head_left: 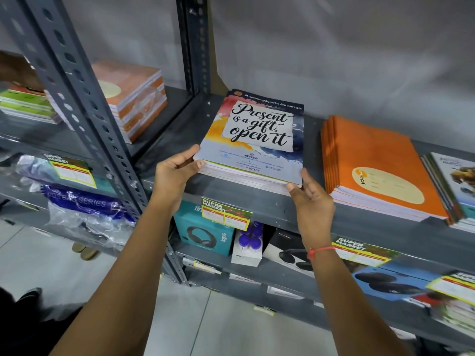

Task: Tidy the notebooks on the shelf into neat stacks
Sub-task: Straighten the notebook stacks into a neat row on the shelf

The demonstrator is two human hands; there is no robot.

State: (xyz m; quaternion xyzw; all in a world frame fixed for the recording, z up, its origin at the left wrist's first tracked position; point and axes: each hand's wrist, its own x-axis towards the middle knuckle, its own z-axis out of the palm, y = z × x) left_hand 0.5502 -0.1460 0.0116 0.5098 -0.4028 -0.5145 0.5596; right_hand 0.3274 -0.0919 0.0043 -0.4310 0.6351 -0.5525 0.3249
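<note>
1. Your left hand [177, 170] grips the near left corner of the "Present is a gift" notebook stack [253, 140], thumb on top of the cover and fingers curled against the side.
2. Your right hand [311, 196] is spread open, its fingers flat against the stack's near right corner and the thumb at the lower edge; it presses rather than pinches.
3. That stack lies on the grey metal shelf [257, 199], its front edge near the shelf's lip, sitting slightly skewed to the shelf front.
4. Just to its right, apart from it, lies the orange notebook stack [372, 160], its spines fanned unevenly along the left side.
5. Further right, touching or nearly touching the orange one, a third stack with a pictured cover [452, 181] runs out of view.
6. In the bay to the left, behind the upright post [84, 98], a wrapped stack of terracotta notebooks [131, 98] sits on the shelf.
7. Below your hands a "Super Market" price tag [225, 213] hangs on the shelf lip, above a teal headphone box [203, 232].
8. A red thread [320, 251] circles your right wrist.
</note>
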